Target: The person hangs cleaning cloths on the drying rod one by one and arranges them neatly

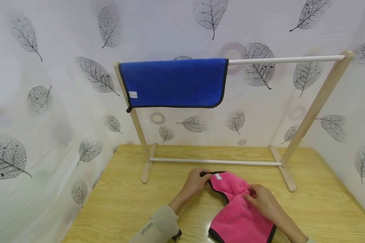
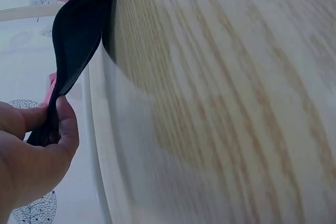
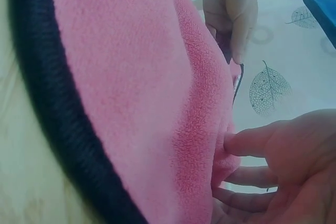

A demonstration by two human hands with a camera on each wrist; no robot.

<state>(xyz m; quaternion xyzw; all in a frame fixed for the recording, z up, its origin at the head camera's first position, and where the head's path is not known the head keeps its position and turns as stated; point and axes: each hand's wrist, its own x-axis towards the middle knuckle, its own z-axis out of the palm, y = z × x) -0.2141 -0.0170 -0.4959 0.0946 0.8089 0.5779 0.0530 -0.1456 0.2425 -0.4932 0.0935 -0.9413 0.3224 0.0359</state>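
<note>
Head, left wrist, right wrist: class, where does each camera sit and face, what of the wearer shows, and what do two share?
Head: on the head, facing forward and down at rack, blue cloth, pink cloth and table; left hand, right hand and forearms show.
Left wrist: on that wrist, facing the left hand pinching a black edge; part of the right hand shows.
Right wrist: on that wrist, facing the pink cloth close up; both hands show.
Shared: head and right wrist show the blue cloth.

left grip [image 1: 196,181] pinched, right grip [image 1: 263,200] pinched nearer the body, forearms [image 1: 287,225] angled inward
</note>
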